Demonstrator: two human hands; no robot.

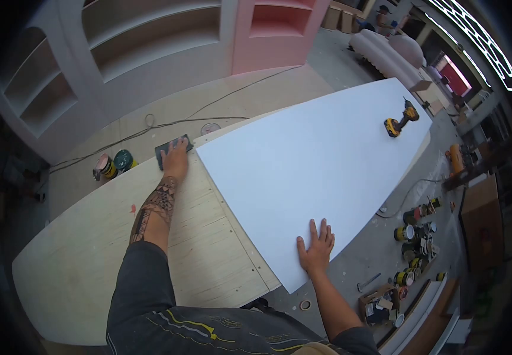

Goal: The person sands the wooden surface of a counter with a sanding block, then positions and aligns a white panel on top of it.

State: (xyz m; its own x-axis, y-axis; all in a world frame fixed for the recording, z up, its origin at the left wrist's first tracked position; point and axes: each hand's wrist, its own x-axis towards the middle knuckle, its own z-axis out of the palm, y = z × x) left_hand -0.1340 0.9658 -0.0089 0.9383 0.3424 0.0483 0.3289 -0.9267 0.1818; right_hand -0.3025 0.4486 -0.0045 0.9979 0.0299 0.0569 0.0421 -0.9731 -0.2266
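Observation:
My left hand (176, 158) reaches to the far edge of the pale plywood surface (78, 248), its fingers over a dark, flat rectangular block (162, 151); its exact kind does not show. A white sheet (291, 171) covers the right part of the plywood, its left edge just beside that block. My right hand (317, 247) lies flat on the sheet near its close edge, fingers spread, holding nothing. Screw heads dot the bare plywood along the sheet's left edge.
A yellow-black cordless drill (402, 119) lies on the sheet's far right. Paint cans (124, 160) stand beyond the plywood; several more cans (408, 232) and a box of supplies (380, 305) are on the floor at right. A cable (167, 125) runs below the white shelving (149, 53).

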